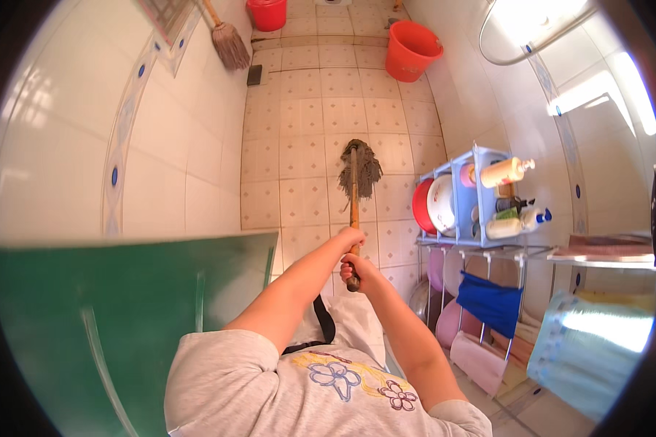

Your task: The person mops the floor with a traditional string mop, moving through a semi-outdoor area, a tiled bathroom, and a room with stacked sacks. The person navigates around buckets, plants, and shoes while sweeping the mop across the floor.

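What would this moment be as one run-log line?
left hand: gripping mop handle; right hand: gripping nearer its end; mop head: on tiled floor; red bucket: ahead, right

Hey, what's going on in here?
A person is holding a grey string mop by its long wooden handle. The left grip is closer to the strings, and the right grip is near the handle's dark end. The mop's strings are spread on the cream tiled floor, with a round red plastic bucket standing beyond, by the right wall.
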`<state>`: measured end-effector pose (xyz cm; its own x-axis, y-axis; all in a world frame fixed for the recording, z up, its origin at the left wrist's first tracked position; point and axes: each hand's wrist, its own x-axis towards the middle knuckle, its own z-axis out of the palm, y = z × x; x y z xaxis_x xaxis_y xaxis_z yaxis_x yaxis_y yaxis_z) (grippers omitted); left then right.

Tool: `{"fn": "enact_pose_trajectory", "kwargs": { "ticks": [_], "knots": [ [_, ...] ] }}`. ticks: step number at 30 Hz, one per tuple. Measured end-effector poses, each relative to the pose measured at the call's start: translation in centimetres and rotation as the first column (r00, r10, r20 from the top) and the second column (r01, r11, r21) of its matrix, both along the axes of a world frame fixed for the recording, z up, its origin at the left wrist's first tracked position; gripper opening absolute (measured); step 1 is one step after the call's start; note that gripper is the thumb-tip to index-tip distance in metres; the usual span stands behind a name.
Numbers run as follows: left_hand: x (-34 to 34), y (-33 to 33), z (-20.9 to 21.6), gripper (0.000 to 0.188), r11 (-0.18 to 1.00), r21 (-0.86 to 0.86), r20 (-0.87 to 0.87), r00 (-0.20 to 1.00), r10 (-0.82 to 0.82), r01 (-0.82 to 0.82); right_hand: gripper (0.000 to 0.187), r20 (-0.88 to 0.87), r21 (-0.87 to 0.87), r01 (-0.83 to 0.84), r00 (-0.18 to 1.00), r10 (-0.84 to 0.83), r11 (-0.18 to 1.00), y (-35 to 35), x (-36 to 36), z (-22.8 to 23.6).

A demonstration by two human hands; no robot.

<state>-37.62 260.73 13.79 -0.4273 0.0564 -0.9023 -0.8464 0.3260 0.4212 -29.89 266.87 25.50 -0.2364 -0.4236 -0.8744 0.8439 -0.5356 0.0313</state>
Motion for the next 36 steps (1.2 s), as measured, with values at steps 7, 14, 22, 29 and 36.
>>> {"fn": "enact_pose_trajectory", "kwargs": {
  "ticks": [7, 14, 22, 29, 36],
  "knots": [
    [-16.2, 4.1, -1.6, 0.011, 0.997, 0.037, -0.053, 0.996, 0.066, -0.064, 0.014, -0.013, 0.115, -0.154, 0.988, 0.156, 0.981, 4.7, -17.3, -1.4],
    [-34.9, 6.1, -1.0, 0.010, 0.977, 0.142, -0.017, 0.987, 0.160, -0.156, 0.013, -0.116, 0.191, -0.237, 0.958, 0.261, 0.953, 7.2, -36.3, -1.9],
    [-53.4, 3.2, -1.1, 0.016, 0.984, 0.065, -0.058, 0.984, 0.168, -0.165, 0.011, -0.072, 0.153, -0.197, 0.975, 0.210, 0.968, 4.1, -53.9, -2.6],
    [-70.6, 2.9, -4.0, 0.026, 0.998, -0.028, -0.064, 0.996, 0.056, -0.058, 0.010, -0.160, 0.466, -0.441, 0.810, 0.563, 0.767, 4.5, -68.2, -2.2],
    [-84.3, 0.0, -8.3, 0.018, 0.999, -0.005, -0.067, 0.997, -0.040, 0.040, 0.013, -0.050, 0.711, -0.591, 0.499, 0.865, 0.382, 1.6, -80.5, -2.3]
  ]
}}
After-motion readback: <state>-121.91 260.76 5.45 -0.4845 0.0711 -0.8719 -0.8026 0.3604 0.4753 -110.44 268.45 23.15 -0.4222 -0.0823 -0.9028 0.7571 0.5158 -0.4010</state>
